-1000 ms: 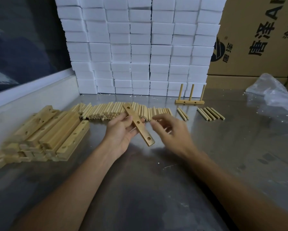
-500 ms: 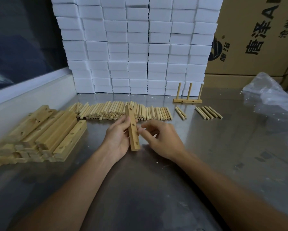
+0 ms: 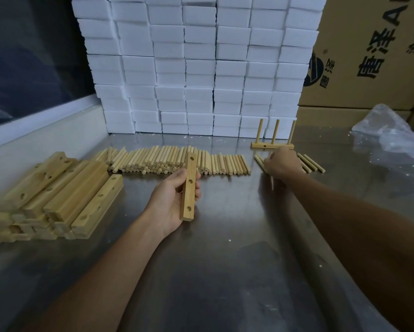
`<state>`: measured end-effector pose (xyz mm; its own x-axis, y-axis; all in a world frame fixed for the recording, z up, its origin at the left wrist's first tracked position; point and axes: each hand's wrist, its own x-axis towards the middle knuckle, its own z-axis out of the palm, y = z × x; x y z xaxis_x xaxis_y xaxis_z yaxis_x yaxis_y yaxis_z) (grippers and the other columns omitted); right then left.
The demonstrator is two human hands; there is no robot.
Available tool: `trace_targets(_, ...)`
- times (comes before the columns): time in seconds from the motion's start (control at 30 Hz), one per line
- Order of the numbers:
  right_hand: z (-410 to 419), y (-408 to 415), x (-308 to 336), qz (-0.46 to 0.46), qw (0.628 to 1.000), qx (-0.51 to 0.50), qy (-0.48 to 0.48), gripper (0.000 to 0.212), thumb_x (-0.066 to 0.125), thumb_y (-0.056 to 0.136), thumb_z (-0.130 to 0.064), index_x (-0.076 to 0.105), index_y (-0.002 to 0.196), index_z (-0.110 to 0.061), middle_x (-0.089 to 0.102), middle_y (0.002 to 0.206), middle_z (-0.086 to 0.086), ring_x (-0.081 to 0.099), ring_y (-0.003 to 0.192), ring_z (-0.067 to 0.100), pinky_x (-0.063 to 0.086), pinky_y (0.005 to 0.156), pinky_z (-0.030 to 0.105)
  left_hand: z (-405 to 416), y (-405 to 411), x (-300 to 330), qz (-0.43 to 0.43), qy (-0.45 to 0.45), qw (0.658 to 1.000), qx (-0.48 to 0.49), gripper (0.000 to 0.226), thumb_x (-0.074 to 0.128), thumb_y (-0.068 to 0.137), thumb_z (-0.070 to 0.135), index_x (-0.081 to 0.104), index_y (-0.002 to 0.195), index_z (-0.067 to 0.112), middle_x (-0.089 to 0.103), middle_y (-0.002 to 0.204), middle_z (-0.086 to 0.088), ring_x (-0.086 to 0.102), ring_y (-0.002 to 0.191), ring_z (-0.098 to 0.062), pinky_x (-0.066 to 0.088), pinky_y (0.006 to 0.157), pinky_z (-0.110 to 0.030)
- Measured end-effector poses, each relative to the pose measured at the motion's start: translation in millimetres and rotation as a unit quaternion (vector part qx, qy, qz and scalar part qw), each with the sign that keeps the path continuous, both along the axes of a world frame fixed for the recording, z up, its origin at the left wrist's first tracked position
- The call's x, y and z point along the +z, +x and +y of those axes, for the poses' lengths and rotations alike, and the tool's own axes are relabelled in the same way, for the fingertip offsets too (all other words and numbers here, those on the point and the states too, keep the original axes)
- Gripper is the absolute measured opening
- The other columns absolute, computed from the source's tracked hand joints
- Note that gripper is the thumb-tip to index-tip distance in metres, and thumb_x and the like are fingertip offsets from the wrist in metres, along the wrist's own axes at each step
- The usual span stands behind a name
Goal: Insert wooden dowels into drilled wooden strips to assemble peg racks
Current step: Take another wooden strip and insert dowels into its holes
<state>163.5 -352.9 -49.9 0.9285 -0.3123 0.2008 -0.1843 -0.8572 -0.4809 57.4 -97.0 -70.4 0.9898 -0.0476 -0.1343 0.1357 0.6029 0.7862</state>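
I had the left hand (image 3: 171, 200) wrapped around a drilled strip (image 3: 189, 185), a flat, square-edged bar of pale wood with three round holes along its face, held nearly upright above the brushed metal worktop (image 3: 225, 271); that grip was snug, thumb on the near edge and fingers curled behind. Just beyond that grip lay the long row of dowels (image 3: 177, 160), smooth round pegs of light wood packed side by side, their cut ends facing me. Well off to the left of it sat the stack of strips (image 3: 57, 195), blocky and grooved, with holes showing on their upper faces. My right hand (image 3: 282, 165) was out over the small group of loose dowels (image 3: 310, 162), knuckles up and fingers bent down among them; I could not tell whether that grip had closed on a peg, since the fingertips were hidden under the hand. Directly past it stood the finished rack (image 3: 273, 144), three slim pegs rising straight from a short base. Behind everything rose a wall of white foam blocks (image 3: 196, 68), matte and crumbly, beside brown cardboard cartons (image 3: 368, 56), with a crumpled clear plastic bag (image 3: 390, 133) on the far right. Half a second before, both hands had met at the strip; since then the right had left it and reached away to the loose pegs, while the left kept its hold.
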Motion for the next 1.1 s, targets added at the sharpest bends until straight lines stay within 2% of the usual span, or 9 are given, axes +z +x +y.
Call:
trace_targets(0.13,-0.6,7.5,-0.4,0.027,0.999,-0.006,0.026,0.01,0.063,0.086,-0.009,0.066,0.092,-0.002,0.066,0.089,0.014,0.063,0.079,0.028,0.054,0.065,0.034,2.7,5.4,-2.8,-0.005,0.023,0.999,-0.024,0.036,0.048,0.102,0.019,0.077,0.086,0.007,0.069,0.081,-0.011,0.062,0.059,-0.017,0.052,0.057,-0.028)
trace_targets(0.23,0.6,8.1,3.6,0.058,0.998,0.015,0.029,0.011,0.065,0.084,-0.009,0.066,0.091,-0.001,0.066,0.086,0.014,0.063,0.077,0.026,0.054,0.063,0.035,3.0,8.9,-2.5,-0.008,0.03,0.999,-0.033,0.039,0.048,0.102,0.021,0.079,0.081,0.007,0.068,0.079,-0.011,0.062,0.059,-0.017,0.052,0.056,-0.027)
trace_targets(0.4,10.7,-0.3,7.3,0.062,0.997,0.046,0.03,0.017,0.057,0.094,-0.015,0.058,0.083,-0.002,0.052,0.07,0.008,0.047,0.059,0.017,0.037,0.049,0.028,2.3,11.5,-3.0,-0.011,0.026,0.999,-0.04,0.041,0.048,0.102,0.019,0.08,0.077,0.01,0.069,0.081,-0.011,0.063,0.06,-0.017,0.052,0.056,-0.028)
trace_targets(0.57,25.2,-25.5,13.0,-0.009,0.982,0.117,0.148,0.022,0.051,0.099,-0.015,0.059,0.116,-0.004,0.066,0.097,0.012,0.057,0.072,0.013,0.039,0.055,0.023,1.7,11.0,-2.5,-0.01,0.023,0.999,-0.036,0.032,0.049,0.101,0.017,0.077,0.091,0.006,0.069,0.081,-0.012,0.062,0.06,-0.017,0.052,0.055,-0.028)
trace_targets(0.67,32.0,-48.8,13.9,-0.063,0.954,0.166,0.242,0.054,0.058,0.097,-0.012,0.033,0.145,-0.016,0.066,0.106,0.017,0.066,0.092,0.024,0.047,0.061,0.02,-0.4,9.1,-1.6,-0.018,0.031,0.999,-0.031,0.025,0.047,0.102,0.015,0.07,0.106,0.006,0.07,0.082,-0.01,0.062,0.061,-0.015,0.052,0.054,-0.027)
trace_targets(0.77,41.2,-69.0,13.0,-0.088,0.928,0.203,0.299,0.075,0.064,0.093,-0.011,0.02,0.151,-0.031,0.065,0.1,0.009,0.069,0.087,0.019,0.054,0.07,0.024,-2.8,6.9,0.2,-0.027,0.037,0.999,-0.026,0.024,0.046,0.102,0.013,0.068,0.108,0.006,0.071,0.081,-0.009,0.061,0.06,-0.014,0.052,0.053,-0.026)
trace_targets(0.83,47.3,-78.9,11.0,-0.101,0.918,0.202,0.327,0.072,0.07,0.089,-0.009,0.031,0.147,-0.027,0.066,0.097,0.008,0.071,0.082,0.015,0.057,0.074,0.026,-3.6,5.2,1.1,-0.029,0.041,0.998,-0.025,0.023,0.046,0.102,0.013,0.067,0.108,0.006,0.07,0.079,-0.009,0.061,0.058,-0.014,0.052,0.052,-0.025)
trace_targets(0.93,54.3,-89.5,7.9,-0.115,0.893,0.186,0.394,0.052,0.076,0.084,-0.008,0.05,0.13,-0.014,0.072,0.089,0.008,0.074,0.078,0.017,0.06,0.075,0.031,-3.4,3.7,0.9,-0.032,0.04,0.998,-0.021,0.023,0.046,0.102,0.012,0.068,0.104,0.006,0.069,0.079,-0.009,0.062,0.058,-0.014,0.053,0.052,-0.025)
trace_targets(1.1,59.7,-97.9,3.3,-0.128,0.835,0.179,0.504,0.022,0.062,0.095,-0.008,0.063,0.117,-0.009,0.075,0.08,0.009,0.071,0.068,0.014,0.059,0.066,0.022,-4.1,2.4,0.3,-0.037,0.041,0.998,-0.014,0.023,0.047,0.101,0.011,0.07,0.105,0.009,0.071,0.081,-0.009,0.063,0.061,-0.014,0.053,0.054,-0.025)
